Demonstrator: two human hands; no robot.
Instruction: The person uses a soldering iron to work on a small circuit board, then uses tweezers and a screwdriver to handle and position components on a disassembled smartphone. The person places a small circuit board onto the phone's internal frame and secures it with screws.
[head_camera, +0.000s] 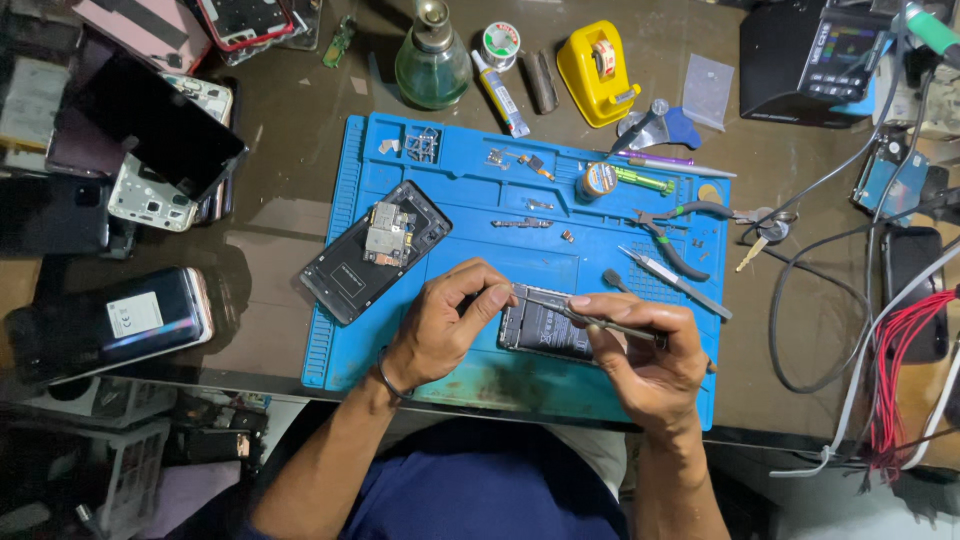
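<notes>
My left hand (448, 322) rests on the blue work mat (600, 225) and pinches the left edge of a small dark phone battery or part (540, 330). My right hand (645, 345) grips metal tweezers (575, 314), whose tips point left toward that part, close to my left fingers. An opened phone body (372, 250) with an exposed circuit board lies tilted on the mat's left side, apart from both hands.
Pliers (668, 232), a second pair of tweezers (672, 280), a solder tin (598, 180) and small screws lie on the mat. A glass bottle (432, 60), a yellow tape dispenser (597, 72), several phones at left and cables at right surround it.
</notes>
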